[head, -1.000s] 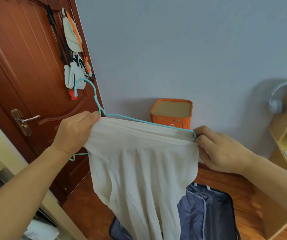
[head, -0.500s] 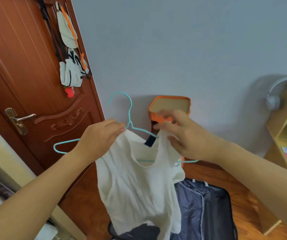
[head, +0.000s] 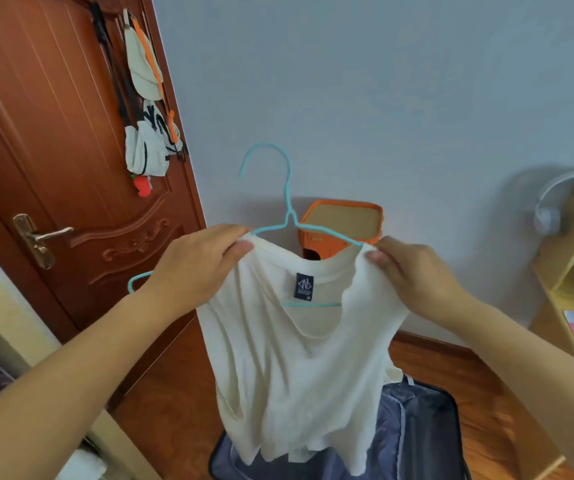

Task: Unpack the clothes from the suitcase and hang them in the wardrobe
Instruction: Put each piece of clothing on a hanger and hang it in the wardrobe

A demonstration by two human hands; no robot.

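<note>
While both forearms reach in from the lower corners, the left hand [head: 195, 268] pinches one shoulder of a cream T-shirt [head: 299, 368] and the right hand [head: 413, 275] pinches the other (fingers curled into the fabric). A turquoise wire hanger [head: 287, 206] sits inside the neckline, hook upright. Below hangs the hem, over an open navy suitcase [head: 417, 434] on the wooden floor [head: 174, 393]. Behind stand an orange stool [head: 341, 223], a brown door [head: 53, 133] and the grey wall [head: 382, 81].

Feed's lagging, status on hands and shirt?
Both hands, left and right, pinch white shirt shoulders. Teal hanger inside the neck. Suitcase open below. Nothing blocking.
</note>
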